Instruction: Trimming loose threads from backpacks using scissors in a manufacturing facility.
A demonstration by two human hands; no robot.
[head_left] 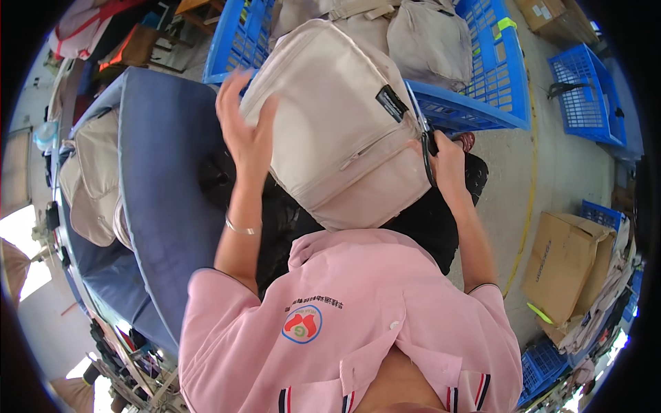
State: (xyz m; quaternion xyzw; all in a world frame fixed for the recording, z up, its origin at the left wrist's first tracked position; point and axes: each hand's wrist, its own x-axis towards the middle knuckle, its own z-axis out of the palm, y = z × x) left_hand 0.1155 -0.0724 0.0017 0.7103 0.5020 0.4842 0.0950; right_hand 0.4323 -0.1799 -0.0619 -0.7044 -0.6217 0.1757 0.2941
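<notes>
A beige backpack (323, 117) with a zipped front pocket and a small black label lies across my lap. At its left edge my left hand (246, 127) is raised with the fingers apart, slightly blurred, and holds nothing that I can see. My right hand (449, 165) is closed round the black handles of a pair of scissors (428, 148). Their pale blades point away from me along the bag's right edge; whether they touch the fabric I cannot tell.
Beyond my lap stands a blue plastic crate (496, 76) with more beige bags (430, 45) in it. A large blue-grey padded container (165, 172) at my left holds another beige bag (96, 179). At right are a cardboard box (561, 261) and another blue crate (585, 96).
</notes>
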